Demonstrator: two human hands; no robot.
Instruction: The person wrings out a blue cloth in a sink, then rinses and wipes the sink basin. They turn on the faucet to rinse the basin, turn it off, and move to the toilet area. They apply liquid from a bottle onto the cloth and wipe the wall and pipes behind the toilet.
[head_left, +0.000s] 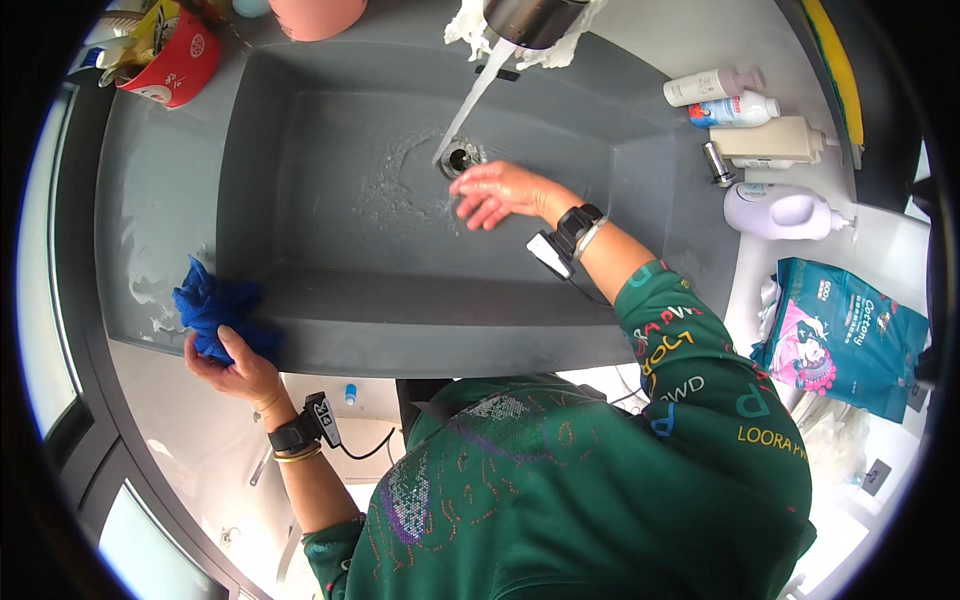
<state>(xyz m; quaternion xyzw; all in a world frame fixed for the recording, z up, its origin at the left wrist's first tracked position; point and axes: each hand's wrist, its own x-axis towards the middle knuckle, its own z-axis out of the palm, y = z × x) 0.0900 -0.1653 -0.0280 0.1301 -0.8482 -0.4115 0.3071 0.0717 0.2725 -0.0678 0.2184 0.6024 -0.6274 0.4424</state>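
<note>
A crumpled blue cloth (221, 304) is gripped by my left hand (236, 367) at the front left corner of the grey sink (480, 300). Part of the cloth hangs over the basin's inner edge. Over the basin floor, my right hand (502, 193) is empty, its fingers loosely spread close to the drain (457, 159). A stream of water (474, 101) runs from the metal faucet (532, 21) and lands beside the drain, spreading ripples to the left.
A red container of brushes (176, 64) and a pink container (316, 13) stand along the back left. On the right are several bottles, including a lilac pump bottle (780, 212), a small metal cylinder (718, 163) and a teal cotton-towel package (847, 337).
</note>
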